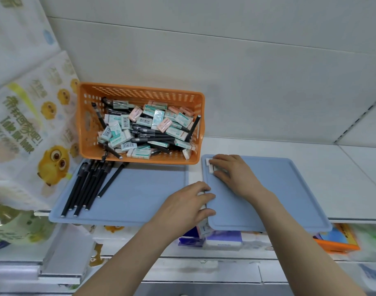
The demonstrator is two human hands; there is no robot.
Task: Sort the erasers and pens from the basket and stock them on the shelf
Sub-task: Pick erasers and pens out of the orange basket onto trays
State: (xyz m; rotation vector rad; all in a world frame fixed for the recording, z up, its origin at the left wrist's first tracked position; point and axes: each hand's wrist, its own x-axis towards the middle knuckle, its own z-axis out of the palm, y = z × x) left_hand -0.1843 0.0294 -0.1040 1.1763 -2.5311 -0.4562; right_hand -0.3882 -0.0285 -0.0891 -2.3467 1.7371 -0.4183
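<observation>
Both forearms come up from the bottom edge, bare, and end at the trays. Behind everything runs the white metal shelf (310,154) with its white back panel. At its left end stand big soft packs printed with yellow chicks (33,124).

Two flat pale-blue plastic trays lie side by side on the shelf, and a narrow strip of white shows between them. My left hand (187,208) sits at the near left edge of the right-hand blue tray (285,201). Its fingers are bent and the tips lie on the rim. I cannot tell whether they clamp it or only rest there.

The orange perforated plastic basket (140,91) stands at the back, overlapping the far edge of the left-hand blue tray (144,199). It is heaped with mixed black pens and small wrapped erasers (116,133) in mint, white and pink.

On the left tray's left side lies a row of long black capped pens (84,186), roughly parallel, with one more slanting apart just to their right.

My right hand (231,174) lies on the far left corner of the right tray. Its fingers are nearly straight and close together, the tips pressing on a few small white block erasers (208,166) tucked against the corner rim.
</observation>
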